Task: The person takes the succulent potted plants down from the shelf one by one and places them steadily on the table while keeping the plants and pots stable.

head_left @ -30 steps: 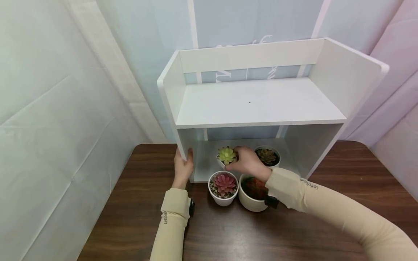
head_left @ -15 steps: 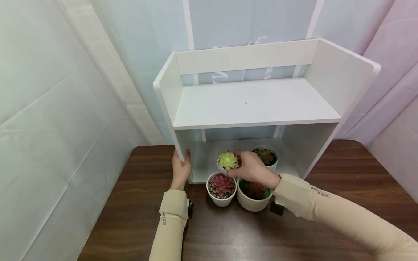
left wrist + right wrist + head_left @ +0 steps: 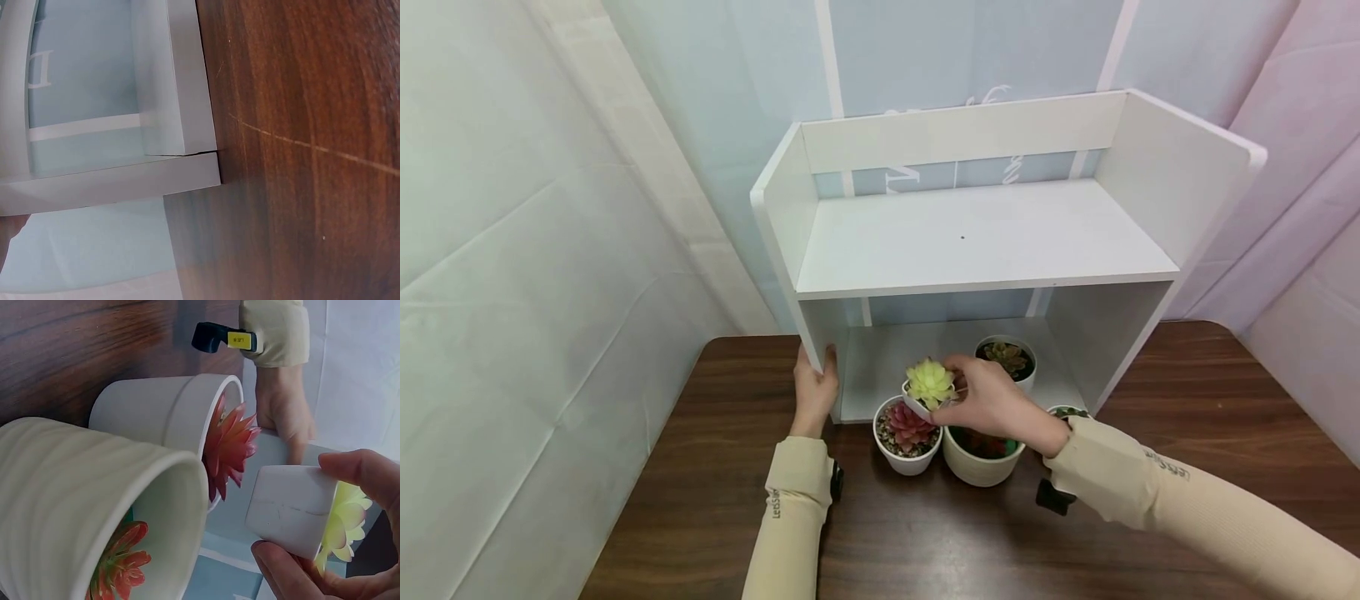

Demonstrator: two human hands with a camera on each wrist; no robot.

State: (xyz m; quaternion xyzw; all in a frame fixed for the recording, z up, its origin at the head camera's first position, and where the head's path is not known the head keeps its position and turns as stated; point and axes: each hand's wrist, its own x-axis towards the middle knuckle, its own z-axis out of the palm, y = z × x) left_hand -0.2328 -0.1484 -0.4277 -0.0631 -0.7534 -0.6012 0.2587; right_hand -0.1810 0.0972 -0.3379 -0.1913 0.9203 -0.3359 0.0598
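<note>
My right hand (image 3: 1000, 404) pinches the small white pot (image 3: 290, 509) with the yellow-green succulent (image 3: 929, 381), thumb under the base side, fingers over the rim edge, so it's off the surface and tilted a bit. It hangs at the front of the lower shelf opening, above and just behind the pink succulent pot (image 3: 907, 429). Grip is from the side because the shelf board overhead leaves little room to come in from the top.

My left hand (image 3: 815, 392) wraps the front edge of the left side panel of the white shelf unit (image 3: 985, 242), thumb on the inside face, fingers outside. I judge that's to steady the unit so it doesn't shift on the wooden table (image 3: 925, 533) while the other hand works inside. The left wrist view shows only the panel corner (image 3: 187, 162) meeting the table, no fingers.

The pink pot and the ribbed cream pot (image 3: 977, 458) with a red plant sit touching side by side on the table, right in front of the opening. A pot with a brownish succulent (image 3: 1007, 357) stands deeper in the lower compartment, to the right. Another pot rim peeks out behind my right wrist (image 3: 1063, 412), mostly hidden. The top shelf carries nothing but a small dark speck.
</note>
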